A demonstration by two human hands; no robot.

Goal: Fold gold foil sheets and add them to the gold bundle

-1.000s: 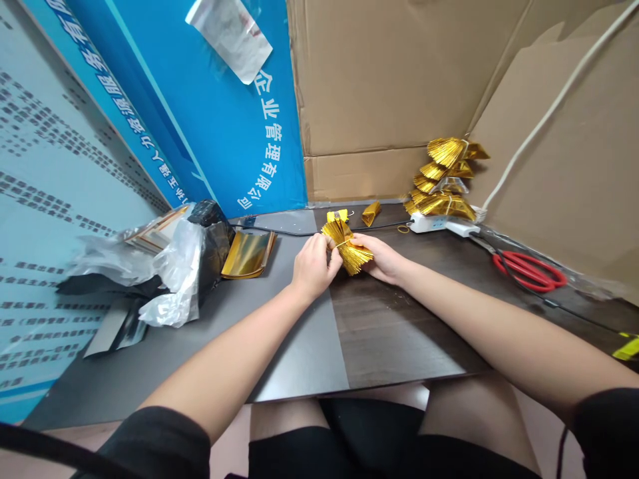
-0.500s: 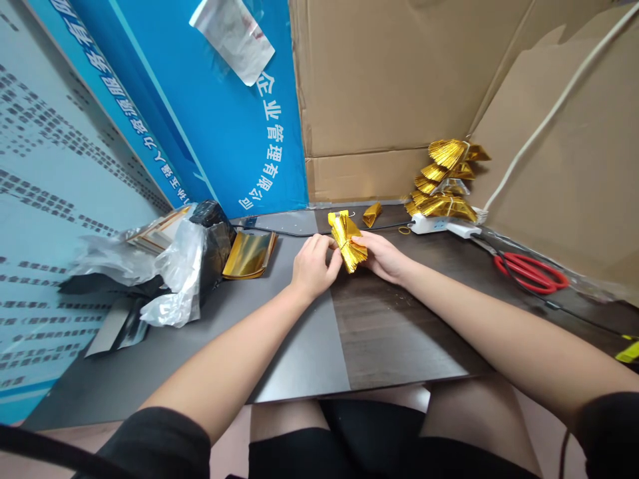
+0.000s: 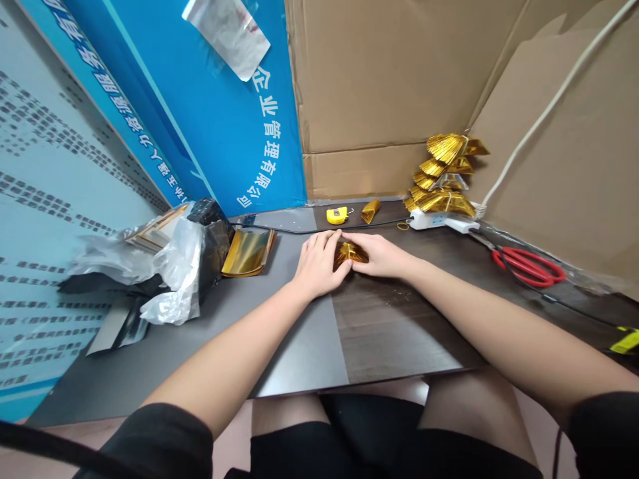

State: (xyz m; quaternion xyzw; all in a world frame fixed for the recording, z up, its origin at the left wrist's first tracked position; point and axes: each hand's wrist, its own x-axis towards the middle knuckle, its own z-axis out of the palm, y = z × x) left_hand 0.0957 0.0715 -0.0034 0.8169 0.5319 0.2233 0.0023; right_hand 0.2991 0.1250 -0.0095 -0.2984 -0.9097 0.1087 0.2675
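A pleated bundle of gold foil paper (image 3: 350, 253), drawn in at its middle, lies low at the dark wooden half of the table. My left hand (image 3: 321, 265) wraps around its left side, thumb at the near edge. On the other side my right hand (image 3: 378, 255) curves around the bundle, and the fingertips of both hands meet or nearly meet behind it. Much of the foil is hidden under the fingers. Just beyond the hands sit a yellow tape measure (image 3: 337, 215) and a small folded gold piece (image 3: 370, 211).
Tied gold foil fans (image 3: 444, 174) are stacked by a white power strip (image 3: 434, 220). Red-handled scissors (image 3: 529, 266) lie to the right. Gold foil sheets (image 3: 248, 253) and a crumpled plastic bag (image 3: 184, 266) lie at left. A black cable (image 3: 284, 232) crosses the back.
The gold bundle has been turned from a raised, upright pose and lowered towards the table. Both hands now close around its sides, and the tape measure behind is uncovered.
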